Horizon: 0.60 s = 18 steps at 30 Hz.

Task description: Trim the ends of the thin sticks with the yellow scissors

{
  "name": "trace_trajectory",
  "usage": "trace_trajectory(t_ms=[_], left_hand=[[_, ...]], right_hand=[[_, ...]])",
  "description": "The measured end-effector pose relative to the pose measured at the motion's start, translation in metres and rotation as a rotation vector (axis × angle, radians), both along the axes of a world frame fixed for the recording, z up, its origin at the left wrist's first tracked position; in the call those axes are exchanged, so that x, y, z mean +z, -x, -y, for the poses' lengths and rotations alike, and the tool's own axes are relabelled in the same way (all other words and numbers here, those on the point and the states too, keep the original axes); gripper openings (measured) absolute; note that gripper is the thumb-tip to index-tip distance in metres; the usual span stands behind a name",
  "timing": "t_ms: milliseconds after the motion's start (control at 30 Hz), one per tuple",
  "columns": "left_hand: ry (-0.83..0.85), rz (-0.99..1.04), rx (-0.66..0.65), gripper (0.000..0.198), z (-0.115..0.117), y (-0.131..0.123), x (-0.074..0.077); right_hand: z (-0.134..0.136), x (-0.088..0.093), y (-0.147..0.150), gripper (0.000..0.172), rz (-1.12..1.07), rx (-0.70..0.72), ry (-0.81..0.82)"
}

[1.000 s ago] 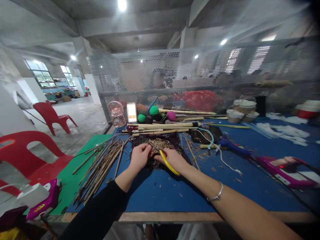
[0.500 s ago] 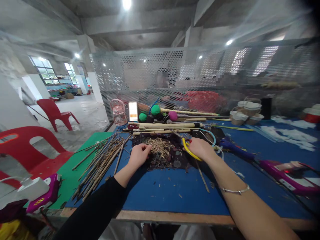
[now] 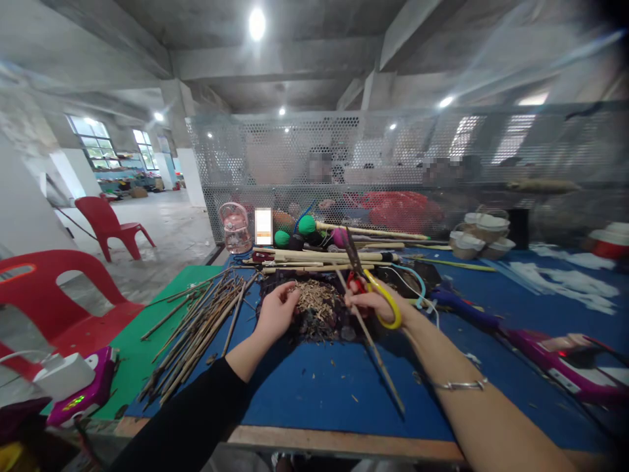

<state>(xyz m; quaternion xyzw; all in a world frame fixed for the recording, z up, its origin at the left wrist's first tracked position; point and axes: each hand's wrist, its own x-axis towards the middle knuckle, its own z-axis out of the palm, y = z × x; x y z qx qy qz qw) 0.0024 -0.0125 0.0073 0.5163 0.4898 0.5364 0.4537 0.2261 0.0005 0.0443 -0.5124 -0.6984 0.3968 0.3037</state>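
Note:
My right hand (image 3: 376, 303) grips scissors (image 3: 388, 305) with a yellow handle, their dark blades pointing up and away. The same hand pinches a thin stick (image 3: 376, 357) between thumb and finger; it slants down toward the table's front edge. Over the left side of a dark cloth (image 3: 270, 283), my left hand (image 3: 278, 311) is curled, thumb close to the fingers; anything between them is too small to make out. On that cloth lies a heap of small pale wood chips (image 3: 317, 298), with darker scraps at its near side.
Long thin sticks (image 3: 201, 334) lie bundled at left across the green and blue mats. Thicker pale rods (image 3: 324, 254), green yarn balls (image 3: 307, 225) and a pink bottle (image 3: 236, 229) stand behind. At right are a blue-handled tool (image 3: 466, 307), a purple device (image 3: 545, 360) and paper cups (image 3: 466, 244).
My right hand has turned and moved slightly left, raising the scissors upright. The thin stick, earlier lying by the hand, is now lifted in its fingers. My left hand stays nearly in place.

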Motion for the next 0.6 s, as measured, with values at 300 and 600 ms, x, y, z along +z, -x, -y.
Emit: trace_trajectory(t_ms=[300, 600], left_hand=[[0.055, 0.334, -0.268, 0.033, 0.005, -0.006, 0.005], [0.083, 0.347, -0.131, 0.031, 0.009, -0.012, 0.01]], right_hand=[[0.023, -0.024, 0.061, 0.04, -0.323, 0.233, 0.156], [0.021, -0.029, 0.066, 0.04, -0.418, 0.157, 0.206]])
